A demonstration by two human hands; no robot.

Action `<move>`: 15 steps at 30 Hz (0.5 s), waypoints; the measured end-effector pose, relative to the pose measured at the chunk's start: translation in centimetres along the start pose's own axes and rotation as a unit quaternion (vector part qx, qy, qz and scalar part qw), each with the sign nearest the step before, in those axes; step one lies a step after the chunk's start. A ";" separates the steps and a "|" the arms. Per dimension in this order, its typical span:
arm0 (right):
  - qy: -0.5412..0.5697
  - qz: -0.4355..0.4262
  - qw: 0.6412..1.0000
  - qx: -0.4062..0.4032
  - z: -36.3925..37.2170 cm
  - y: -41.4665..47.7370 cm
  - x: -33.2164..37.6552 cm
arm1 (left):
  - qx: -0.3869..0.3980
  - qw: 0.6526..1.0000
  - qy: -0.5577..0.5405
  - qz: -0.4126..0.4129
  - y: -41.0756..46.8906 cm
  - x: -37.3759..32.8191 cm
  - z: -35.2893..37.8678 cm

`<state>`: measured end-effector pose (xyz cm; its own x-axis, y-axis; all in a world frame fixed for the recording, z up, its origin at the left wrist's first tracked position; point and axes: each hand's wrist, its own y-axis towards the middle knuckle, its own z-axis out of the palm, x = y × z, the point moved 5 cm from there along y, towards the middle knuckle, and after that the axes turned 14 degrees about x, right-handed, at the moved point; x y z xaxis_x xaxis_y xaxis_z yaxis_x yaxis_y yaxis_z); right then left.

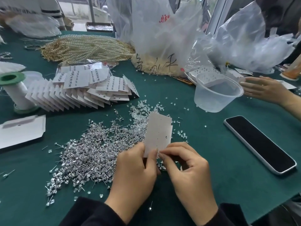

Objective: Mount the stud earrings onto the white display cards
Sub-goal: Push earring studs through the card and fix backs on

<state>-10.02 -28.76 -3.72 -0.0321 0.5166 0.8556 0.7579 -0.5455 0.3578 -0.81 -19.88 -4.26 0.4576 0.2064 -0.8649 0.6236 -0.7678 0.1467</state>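
1. Card (158, 132) of stiff white paper, rectangular with a notched top corner, is tilted up over the green-clothed bench (203, 152) so its dotted face can be seen. The left hand (133, 167) grips its lower edge, thumb on the front.
2. The right hand (187, 170) pinches at that same lower edge, thumb and forefinger tips together. Whether a stud sits between them is too small to tell.
3. One glint near the card's right side is likely a stud already seated. The other dots look bare, so the work seems early.
4. Loose earrings (91, 152), thin metal posts with clear stones, lie heaped just left of the hands, within easy reach. Clear plastic backs (143, 110) scatter beyond.
5. Farther left, filled cards (84, 88) lean in fanned rows.
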 end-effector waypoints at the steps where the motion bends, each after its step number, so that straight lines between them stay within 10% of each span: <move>1: -0.002 0.000 1.000 0.000 0.0 0.0 0.0 | -0.003 1.000 0.009 0.007 0.0 -0.1 0.0; 15: -0.091 -0.042 0.994 0.050 0.9 1.5 0.6 | 0.004 0.999 -0.018 0.029 0.2 0.6 -0.6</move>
<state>-8.30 -28.67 -3.05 0.0140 0.6737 0.7389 0.8185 -0.4321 0.3785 -0.02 -19.58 -4.47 0.4699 0.1403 -0.8715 0.5922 -0.7823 0.1933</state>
